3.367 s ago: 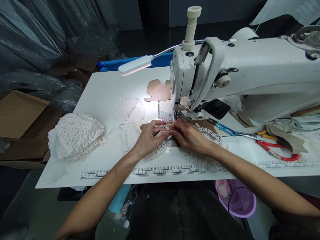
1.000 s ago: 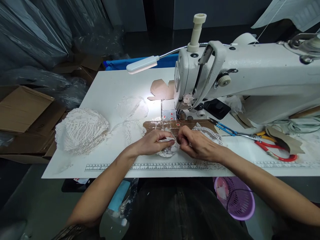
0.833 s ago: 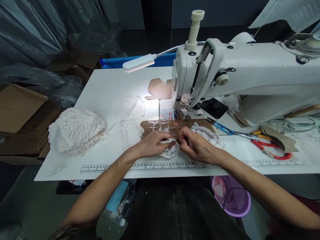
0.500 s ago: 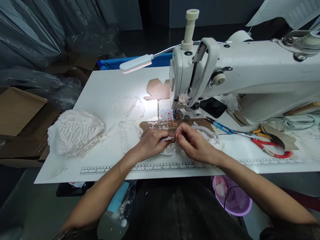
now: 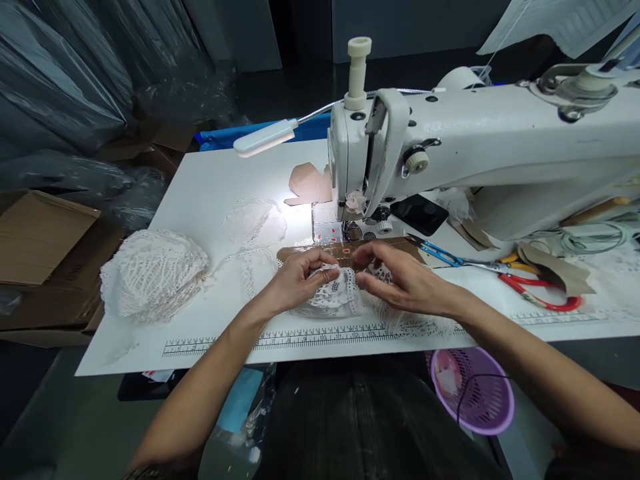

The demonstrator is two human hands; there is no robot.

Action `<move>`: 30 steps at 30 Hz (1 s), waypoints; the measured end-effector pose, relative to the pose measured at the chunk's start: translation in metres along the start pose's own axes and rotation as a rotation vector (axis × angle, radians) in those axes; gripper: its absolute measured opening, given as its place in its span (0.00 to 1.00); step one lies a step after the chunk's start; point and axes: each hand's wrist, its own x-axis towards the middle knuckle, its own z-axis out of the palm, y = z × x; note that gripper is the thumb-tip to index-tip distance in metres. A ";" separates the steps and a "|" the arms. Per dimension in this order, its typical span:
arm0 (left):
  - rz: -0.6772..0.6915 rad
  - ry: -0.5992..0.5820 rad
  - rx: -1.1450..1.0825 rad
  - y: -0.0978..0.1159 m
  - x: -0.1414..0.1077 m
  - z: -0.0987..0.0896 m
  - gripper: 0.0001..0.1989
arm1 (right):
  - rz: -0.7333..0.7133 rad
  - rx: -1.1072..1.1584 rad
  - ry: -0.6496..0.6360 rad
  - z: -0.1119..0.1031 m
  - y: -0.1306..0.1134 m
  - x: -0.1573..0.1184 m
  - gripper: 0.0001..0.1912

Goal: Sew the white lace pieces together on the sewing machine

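White lace trim lies bunched on the table in front of the sewing machine. My left hand pinches an edge of it between thumb and fingers. To the right, my right hand is held over more of the lace, thumb and fingers apart, with nothing visible between them. Behind both hands lies a brown card strip, partly covered by them. The machine's needle area is just beyond that strip.
On the left sits a big bundle of white lace. Blue-handled snips and red-handled scissors lie on the right, near a black phone. A purple basket stands below the table edge.
My hands have moved apart; the right has opened and come away from the lace pinched between them. More of the lace now shows between the hands. The camera view has shifted slightly.
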 end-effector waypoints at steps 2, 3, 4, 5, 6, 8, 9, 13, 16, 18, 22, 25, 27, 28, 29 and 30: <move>-0.025 0.009 -0.025 0.000 -0.001 0.000 0.13 | 0.035 0.176 -0.070 0.009 -0.007 0.011 0.23; -0.034 0.002 -0.025 0.000 -0.002 0.000 0.12 | 0.077 0.255 -0.091 0.013 -0.008 0.017 0.22; -0.036 0.003 -0.010 0.001 -0.002 -0.002 0.12 | 0.132 0.324 -0.102 0.017 -0.007 0.021 0.20; -0.033 0.015 0.018 0.002 -0.003 -0.003 0.11 | 0.191 0.379 -0.109 0.020 -0.005 0.025 0.17; -0.026 0.038 0.050 0.003 -0.003 -0.004 0.12 | 0.238 0.423 -0.117 0.022 -0.003 0.028 0.15; -0.005 0.099 0.086 0.005 -0.003 -0.005 0.12 | 0.275 0.492 -0.142 0.025 0.002 0.031 0.12; 0.004 0.129 0.082 0.005 -0.003 -0.005 0.11 | 0.269 0.521 -0.153 0.025 0.003 0.031 0.11; -0.058 0.212 -0.028 0.007 -0.003 -0.002 0.11 | 0.227 0.620 -0.128 0.025 0.003 0.032 0.09; -0.113 0.296 -0.241 0.009 -0.004 0.005 0.12 | 0.227 0.733 -0.041 0.024 0.001 0.031 0.11; -0.110 0.335 -0.417 0.011 -0.003 0.009 0.12 | 0.220 0.846 0.004 0.025 0.001 0.030 0.12; -0.089 0.378 -0.543 0.018 -0.004 0.015 0.11 | 0.200 0.941 0.017 0.028 0.000 0.030 0.14; -0.072 0.384 -0.554 0.020 -0.005 0.014 0.10 | 0.181 0.946 0.021 0.031 -0.002 0.033 0.15; -0.072 0.382 -0.556 0.019 -0.006 0.013 0.10 | 0.169 0.925 0.028 0.033 -0.003 0.035 0.15; -0.081 0.373 -0.549 0.018 -0.007 0.012 0.11 | 0.174 0.903 0.028 0.034 -0.004 0.035 0.15; -0.093 0.360 -0.531 0.017 -0.007 0.012 0.11 | 0.186 0.878 0.019 0.034 -0.004 0.036 0.14; -0.106 0.345 -0.507 0.015 -0.006 0.011 0.11 | 0.203 0.853 0.006 0.034 -0.004 0.036 0.14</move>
